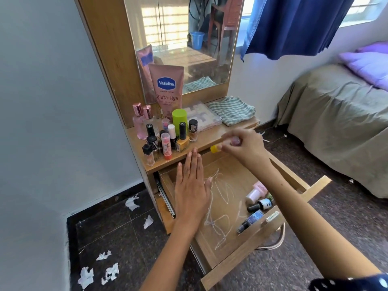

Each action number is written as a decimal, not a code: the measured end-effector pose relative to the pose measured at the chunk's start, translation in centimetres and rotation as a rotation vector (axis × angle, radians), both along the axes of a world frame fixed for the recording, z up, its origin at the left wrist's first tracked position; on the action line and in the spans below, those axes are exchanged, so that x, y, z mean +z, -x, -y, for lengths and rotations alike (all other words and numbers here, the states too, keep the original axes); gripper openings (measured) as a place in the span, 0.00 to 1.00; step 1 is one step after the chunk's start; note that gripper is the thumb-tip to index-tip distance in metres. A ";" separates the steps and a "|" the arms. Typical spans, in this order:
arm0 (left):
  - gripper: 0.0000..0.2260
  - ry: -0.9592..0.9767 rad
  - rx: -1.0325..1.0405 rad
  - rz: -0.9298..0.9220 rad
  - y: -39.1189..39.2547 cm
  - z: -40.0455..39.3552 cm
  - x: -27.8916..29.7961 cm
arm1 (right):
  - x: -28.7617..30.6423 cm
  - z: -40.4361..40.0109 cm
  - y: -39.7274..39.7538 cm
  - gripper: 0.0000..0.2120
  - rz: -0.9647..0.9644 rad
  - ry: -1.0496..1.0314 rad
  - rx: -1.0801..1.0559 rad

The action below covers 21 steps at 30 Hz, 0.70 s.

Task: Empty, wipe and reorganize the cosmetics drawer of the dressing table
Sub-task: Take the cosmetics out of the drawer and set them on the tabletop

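Observation:
The wooden drawer (235, 261) of the dressing table stands pulled out, its floor marked with white scribbles. My left hand (192, 185) hovers flat over its left part, fingers straight toward the tabletop edge. My right hand (243, 147) pinches a small yellow-capped bottle (214, 148) at the tabletop's front edge. A few bottles (257, 203) lie in the drawer's right corner, among them a pink one and dark nail polishes. Several nail polishes and perfume bottles (165, 137) stand on the tabletop with a Vaseline tube (167, 91) behind them.
A clear plastic organiser box (204, 115) and a folded green-striped cloth (232, 110) lie on the tabletop under the mirror (182, 38). Torn paper scraps (105, 269) litter the dark floor at left. A bed (340, 122) stands at right.

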<state>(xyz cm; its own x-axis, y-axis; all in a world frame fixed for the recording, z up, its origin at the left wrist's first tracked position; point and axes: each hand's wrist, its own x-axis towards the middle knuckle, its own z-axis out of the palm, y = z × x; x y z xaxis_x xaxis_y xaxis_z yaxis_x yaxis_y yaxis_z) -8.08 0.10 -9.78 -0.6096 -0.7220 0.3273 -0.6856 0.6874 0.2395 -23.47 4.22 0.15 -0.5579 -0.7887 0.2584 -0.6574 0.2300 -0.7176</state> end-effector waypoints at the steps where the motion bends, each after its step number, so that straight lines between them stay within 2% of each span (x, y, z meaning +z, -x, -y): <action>1: 0.29 0.002 0.002 0.000 0.0 0.0 0.0 | 0.4 0.5 -0.2 0.13 0.019 0.072 -0.004; 4: 0.29 0.005 0.006 0.005 0.0 0.0 0.0 | 1.1 2.5 -0.7 0.21 0.107 0.193 0.002; 6: 0.28 0.004 0.007 0.008 0.0 -0.1 0.1 | 1.1 3.9 -1.2 0.23 0.109 0.210 0.007; 13: 0.27 0.019 0.018 -0.001 -0.2 -0.2 0.4 | -0.6 6.1 -1.9 0.11 0.002 0.138 0.003; 21: 0.26 0.021 0.002 -0.046 -0.2 -0.2 0.6 | -2.0 6.1 -1.8 0.16 0.027 0.157 0.030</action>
